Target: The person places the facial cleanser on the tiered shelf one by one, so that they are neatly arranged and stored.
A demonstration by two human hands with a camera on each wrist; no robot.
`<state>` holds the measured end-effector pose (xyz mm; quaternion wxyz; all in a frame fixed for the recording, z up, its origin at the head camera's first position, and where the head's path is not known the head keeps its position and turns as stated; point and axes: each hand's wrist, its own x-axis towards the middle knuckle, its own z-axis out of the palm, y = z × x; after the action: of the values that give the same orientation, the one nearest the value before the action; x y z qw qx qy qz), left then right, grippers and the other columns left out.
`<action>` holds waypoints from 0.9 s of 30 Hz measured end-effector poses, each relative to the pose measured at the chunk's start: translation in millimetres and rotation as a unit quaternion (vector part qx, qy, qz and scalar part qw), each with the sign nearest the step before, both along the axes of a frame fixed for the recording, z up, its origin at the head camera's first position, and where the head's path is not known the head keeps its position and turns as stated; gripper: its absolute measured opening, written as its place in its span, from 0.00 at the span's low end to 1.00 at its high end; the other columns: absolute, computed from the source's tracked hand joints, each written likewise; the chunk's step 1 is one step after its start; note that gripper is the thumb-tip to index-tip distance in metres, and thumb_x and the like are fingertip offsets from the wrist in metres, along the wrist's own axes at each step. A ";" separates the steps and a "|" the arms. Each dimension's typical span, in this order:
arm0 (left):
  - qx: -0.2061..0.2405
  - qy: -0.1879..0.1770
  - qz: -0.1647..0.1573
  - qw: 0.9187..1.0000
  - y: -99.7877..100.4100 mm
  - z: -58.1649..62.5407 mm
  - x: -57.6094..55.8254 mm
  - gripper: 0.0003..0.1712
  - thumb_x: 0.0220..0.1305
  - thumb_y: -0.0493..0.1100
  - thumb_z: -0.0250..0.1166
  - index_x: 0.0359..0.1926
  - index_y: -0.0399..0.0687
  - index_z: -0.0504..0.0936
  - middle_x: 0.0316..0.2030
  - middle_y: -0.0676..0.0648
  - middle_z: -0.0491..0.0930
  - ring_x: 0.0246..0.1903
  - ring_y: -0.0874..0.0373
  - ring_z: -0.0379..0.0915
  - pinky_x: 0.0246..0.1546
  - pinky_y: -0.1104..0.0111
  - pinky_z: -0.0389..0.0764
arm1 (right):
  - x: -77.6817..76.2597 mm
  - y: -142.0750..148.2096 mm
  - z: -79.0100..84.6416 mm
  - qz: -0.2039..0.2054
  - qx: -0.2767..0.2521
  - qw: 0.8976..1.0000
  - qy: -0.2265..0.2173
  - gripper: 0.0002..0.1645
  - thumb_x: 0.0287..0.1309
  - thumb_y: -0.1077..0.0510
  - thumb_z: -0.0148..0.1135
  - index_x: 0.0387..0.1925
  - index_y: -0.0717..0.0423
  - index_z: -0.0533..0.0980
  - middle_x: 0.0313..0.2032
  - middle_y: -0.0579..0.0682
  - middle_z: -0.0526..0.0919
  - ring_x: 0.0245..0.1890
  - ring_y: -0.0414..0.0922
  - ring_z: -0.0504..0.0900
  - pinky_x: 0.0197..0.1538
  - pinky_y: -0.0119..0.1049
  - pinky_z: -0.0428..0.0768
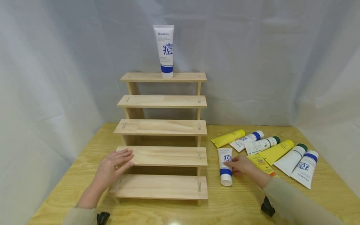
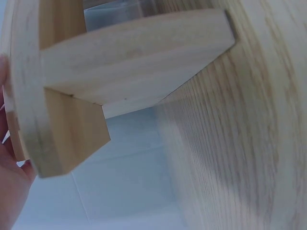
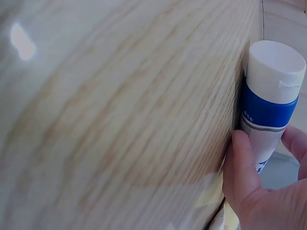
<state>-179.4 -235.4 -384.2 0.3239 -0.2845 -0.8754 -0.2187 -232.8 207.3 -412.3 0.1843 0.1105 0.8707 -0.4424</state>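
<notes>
My right hand (image 1: 242, 165) pinches a white squeeze tube (image 1: 226, 177) with a blue band, thumb on its printed face and fingers along its side. The tube's white cap points toward me, low over the table in the right wrist view. My left hand (image 1: 112, 164) rests with extended fingers on the left end of the second step from the bottom of a wooden tiered shelf (image 1: 166, 156). In the left wrist view, that hand shows only in part behind the shelf's side. A matching white tube (image 1: 166, 50) stands cap-down on the top step.
Several tubes lie fanned out on the table at the right: yellow tubes (image 1: 228, 138), white ones with green caps (image 1: 291, 158) and blue-banded white ones (image 1: 305, 168). A grey-white cloth (image 1: 247, 62) hangs behind and along the sides of the wooden table (image 1: 225, 206).
</notes>
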 end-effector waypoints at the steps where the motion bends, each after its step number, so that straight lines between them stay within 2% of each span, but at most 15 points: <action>1: -0.001 0.000 0.001 1.000 0.0 0.1 0.2 0.17 0.44 0.41 0.68 0.37 0.38 0.82 0.42 0.44 0.79 0.44 0.48 0.73 0.48 0.47 0.67 | -0.1 -0.3 0.6 -0.001 -0.007 1.000 -0.003 0.37 0.51 0.48 0.62 0.51 0.73 0.63 0.40 0.63 0.74 0.35 0.49 0.77 0.34 0.37 0.80; 6: -0.002 -0.001 0.005 1.000 0.0 0.3 0.5 0.17 0.44 0.41 0.68 0.37 0.38 0.82 0.42 0.44 0.79 0.45 0.48 0.73 0.50 0.49 0.66 | -1.0 0.5 -0.6 -0.009 -0.046 0.999 -0.012 0.34 0.53 0.53 0.61 0.51 0.75 0.61 0.42 0.65 0.72 0.36 0.50 0.77 0.34 0.37 0.80; 13: -0.003 0.002 0.006 1.000 0.2 0.0 1.1 0.17 0.44 0.41 0.68 0.37 0.38 0.82 0.42 0.44 0.79 0.45 0.48 0.73 0.52 0.51 0.66 | -1.7 3.8 -4.6 -0.018 -0.071 0.997 -0.013 0.34 0.54 0.55 0.60 0.52 0.75 0.59 0.42 0.65 0.71 0.33 0.48 0.76 0.32 0.35 0.80; 17: -0.003 -0.002 0.007 1.000 0.4 -1.6 1.8 0.17 0.44 0.41 0.68 0.37 0.38 0.81 0.42 0.43 0.79 0.45 0.47 0.73 0.51 0.49 0.66 | 1.9 7.1 -4.0 -0.036 -0.118 0.992 0.019 0.28 0.54 0.62 0.58 0.51 0.75 0.60 0.38 0.63 0.74 0.29 0.44 0.78 0.31 0.34 0.81; 20: 0.001 -0.013 0.013 1.000 -1.4 -1.5 3.5 0.17 0.45 0.41 0.68 0.38 0.38 0.81 0.43 0.44 0.78 0.45 0.48 0.73 0.56 0.55 0.63 | 3.2 6.7 -2.3 -0.025 -0.133 0.990 0.038 0.24 0.54 0.66 0.56 0.49 0.77 0.62 0.33 0.61 0.76 0.26 0.42 0.78 0.31 0.34 0.81; 23: 0.000 -0.017 0.019 1.000 -2.2 -0.5 4.5 0.17 0.45 0.40 0.68 0.39 0.38 0.81 0.44 0.44 0.78 0.46 0.48 0.72 0.59 0.61 0.59 | 2.6 2.9 -1.8 -0.010 -0.128 0.992 0.020 0.24 0.55 0.62 0.57 0.48 0.76 0.63 0.33 0.60 0.77 0.28 0.43 0.79 0.32 0.35 0.81; 25: -0.001 -0.010 0.018 1.000 -0.8 0.1 4.2 0.17 0.45 0.41 0.68 0.39 0.38 0.81 0.43 0.45 0.78 0.45 0.48 0.73 0.59 0.61 0.60 | 2.0 0.7 -3.0 -0.007 -0.134 0.991 0.005 0.26 0.56 0.58 0.57 0.48 0.76 0.62 0.33 0.60 0.77 0.29 0.44 0.79 0.32 0.35 0.81; 27: -0.005 -0.004 0.016 1.000 1.3 -0.9 2.9 0.17 0.44 0.40 0.68 0.38 0.39 0.82 0.43 0.45 0.79 0.45 0.48 0.73 0.58 0.59 0.61 | 1.7 -0.6 -4.8 -0.022 -0.131 0.991 0.001 0.27 0.56 0.56 0.58 0.47 0.75 0.64 0.33 0.59 0.78 0.28 0.44 0.79 0.32 0.35 0.81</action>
<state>-176.5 -234.0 -385.1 0.3223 -0.2715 -0.8821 -0.2103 -231.1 206.6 -417.1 0.1866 0.1040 0.8028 -0.5566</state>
